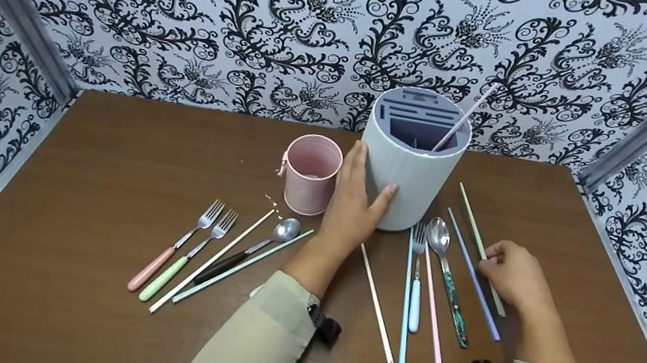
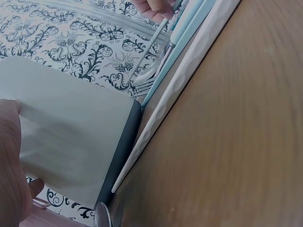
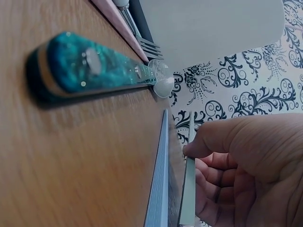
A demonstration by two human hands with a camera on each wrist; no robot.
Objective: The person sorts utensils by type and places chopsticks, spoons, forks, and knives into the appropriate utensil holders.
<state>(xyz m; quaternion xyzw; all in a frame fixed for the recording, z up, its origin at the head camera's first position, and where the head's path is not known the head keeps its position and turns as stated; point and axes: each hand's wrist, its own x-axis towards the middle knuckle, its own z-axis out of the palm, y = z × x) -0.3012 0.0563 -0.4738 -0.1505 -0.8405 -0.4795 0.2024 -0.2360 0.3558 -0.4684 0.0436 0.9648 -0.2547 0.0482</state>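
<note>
My left hand (image 1: 353, 203) lies against the left side of a white utensil holder (image 1: 411, 186), its fingers fairly straight and thumb on the front. A pink chopstick (image 1: 469, 114) leans out of the holder's large grey compartment. Between thumb and fingers, my right hand (image 1: 517, 274) pinches a pale green chopstick (image 3: 189, 182) along its length, low over the table. Just left of that hand lies a blue chopstick (image 1: 472, 272), then a spoon with a teal handle (image 1: 454, 298). Farther left are a pink chopstick (image 1: 434, 305) and a fork with a light blue handle (image 1: 415, 302).
A pink cup (image 1: 308, 189) stands left of the holder. On the left lie forks with pink (image 1: 152, 268) and green handles (image 1: 164, 278), a dark-handled spoon (image 1: 230, 264) and chopsticks. A white chopstick (image 1: 376, 305) lies in front of the holder. Patterned walls (image 1: 290, 25) enclose the table.
</note>
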